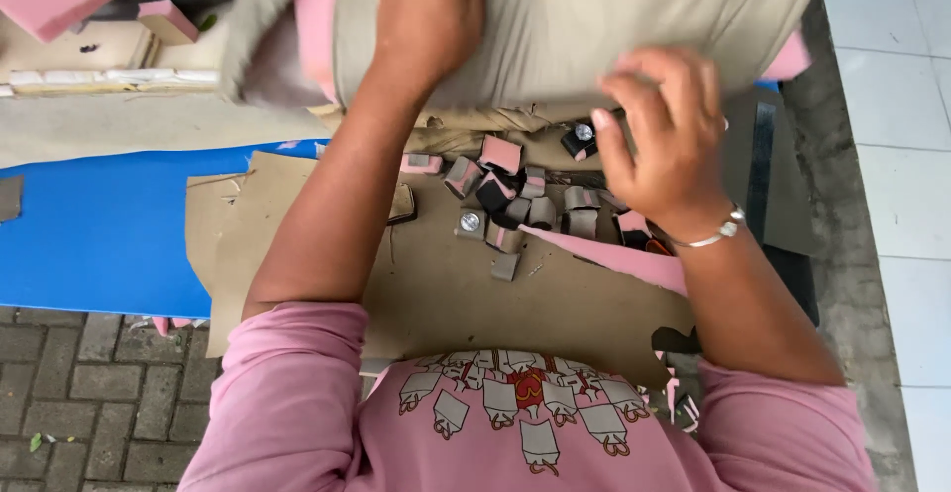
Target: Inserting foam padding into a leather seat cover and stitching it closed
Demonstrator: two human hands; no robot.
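While my left hand (pixel 428 18) presses flat on the grey fabric-covered pink foam cushion (pixel 575 16) up top, right hand (pixel 666 135) grips its lower edge; fitting step, next needs a firm tug over the scattered foam offcuts (pixel 515 205).

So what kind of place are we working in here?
Likely an informal upholstery or craft workspace on the ground: foam offcuts litter a cardboard sheet, both hands press a fabric-covered pink foam cushion, with brick paving alongside.
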